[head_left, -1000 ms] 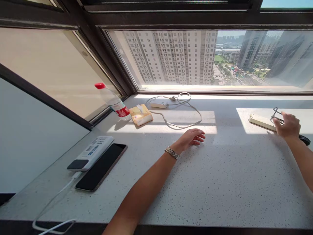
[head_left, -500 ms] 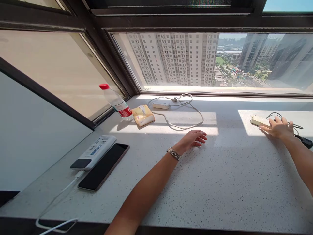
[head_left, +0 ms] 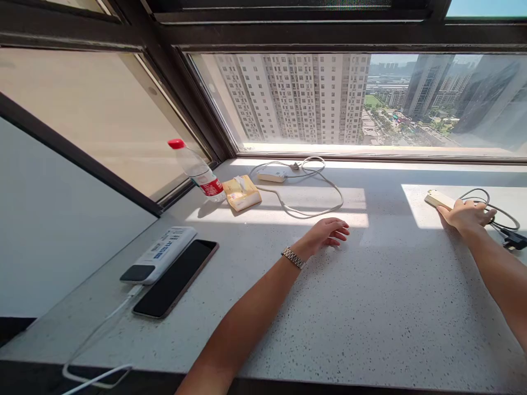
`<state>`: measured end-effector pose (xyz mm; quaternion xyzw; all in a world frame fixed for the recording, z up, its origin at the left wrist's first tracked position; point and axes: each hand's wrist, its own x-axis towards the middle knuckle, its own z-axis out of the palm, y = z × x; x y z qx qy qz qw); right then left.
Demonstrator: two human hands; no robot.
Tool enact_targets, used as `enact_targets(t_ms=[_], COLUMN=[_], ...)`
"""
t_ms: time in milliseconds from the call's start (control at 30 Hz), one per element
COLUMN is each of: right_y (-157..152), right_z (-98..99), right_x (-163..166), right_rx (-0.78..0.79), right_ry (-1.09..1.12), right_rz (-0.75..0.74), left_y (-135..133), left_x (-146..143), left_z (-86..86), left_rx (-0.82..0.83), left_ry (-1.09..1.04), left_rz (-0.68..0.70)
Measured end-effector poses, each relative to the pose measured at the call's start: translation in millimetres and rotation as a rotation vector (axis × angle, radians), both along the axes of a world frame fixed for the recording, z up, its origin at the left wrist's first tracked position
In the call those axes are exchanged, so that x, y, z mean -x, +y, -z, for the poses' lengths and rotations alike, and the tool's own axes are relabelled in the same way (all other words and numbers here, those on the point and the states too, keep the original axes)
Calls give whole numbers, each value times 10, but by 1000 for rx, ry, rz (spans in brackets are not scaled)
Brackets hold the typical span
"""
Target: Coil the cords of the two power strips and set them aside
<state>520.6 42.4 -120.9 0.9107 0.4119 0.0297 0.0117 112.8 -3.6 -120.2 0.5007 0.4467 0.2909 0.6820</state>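
right hand (head_left: 465, 215) pressed flat on one cream power strip (head_left: 438, 199) (one grey cable (head_left: 489, 211) beside), left hand (head_left: 327, 233) open.

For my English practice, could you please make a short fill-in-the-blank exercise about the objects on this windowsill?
1. The water bottle has a ____ cap.
2. The left hand lies on the counter, with a metal ____ on its wrist.
3. The right hand rests on a cream power strip beside a coiled ____ cable.

Missing words: red; watch; dark

Seeing hard sun through window (head_left: 349, 99), bright patches and sharp shadows on sill (head_left: 370, 307); focus crisp, edges wide-angle warped.
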Motion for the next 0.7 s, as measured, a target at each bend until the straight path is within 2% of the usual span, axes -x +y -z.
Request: enact_targets(t_ms=[133, 233, 300, 367, 433, 533, 633, 700], right_y=[-18, -60, -70, -66, -66, -134, -306, -439], right_z=[27, 16, -15, -40, -31, 81, 279, 414], right_x=[-38, -14, 54, 171, 346, 731, 1205, 1498], right_rx=[-76, -160, -231, -305, -373, -481, -583, -630], right_ry=[-24, -87, -122, -120, -64, 109, 264, 314], right_rz=[-29, -92, -166, -257, -356, -516, -723, -854], left_y=[26, 103, 178, 258, 336, 478, 702, 881], left_x=[18, 110, 217, 350, 489, 671, 802, 855], left_z=[-24, -55, -66, -57, -29, 22, 20, -19], left_rx=[-155, -432, -633, -764, -778, -683, -685, -710], left_ry=[110, 288, 459, 663, 876, 1109, 1204, 1237], left_rz=[-40, -127, -209, -304, -384, -431, -474, -422])
